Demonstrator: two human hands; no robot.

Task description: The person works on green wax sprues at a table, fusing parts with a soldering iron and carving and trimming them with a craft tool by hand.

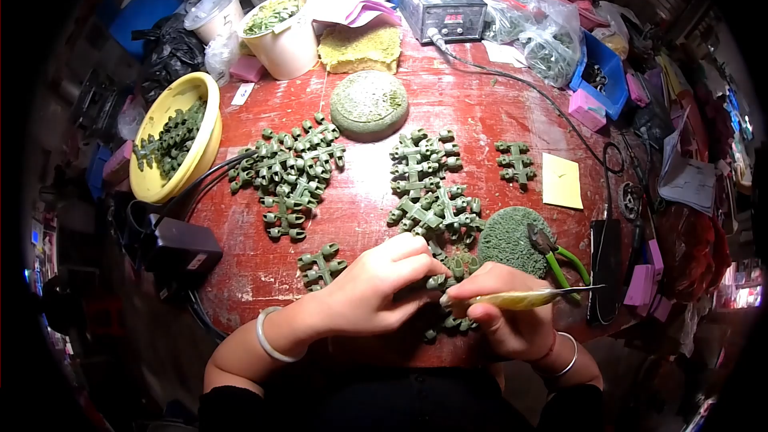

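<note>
My left hand (384, 284) is closed, its fingertips pinching a green branched piece (436, 281) that they mostly hide. Close beside it, my right hand (516, 316) is wrapped around a slim tool with a yellow handle (516, 299). The tool's thin dark end points right, and its working tip is hidden by my fingers. Just beyond my hands is a pile of green branched pieces (436, 208) with knobby ends. A single green piece (320, 266) lies to the left of my left hand. Green-handled cutters (564, 260) rest partly on a round green pad (512, 240).
A larger heap of green pieces (292, 164) is at left, near a yellow basin (212, 132) holding more. A round stone-like disc (369, 104), white bucket (280, 52), sponge (360, 50) and control box (442, 8) stand behind. A cable (528, 84) crosses the right side.
</note>
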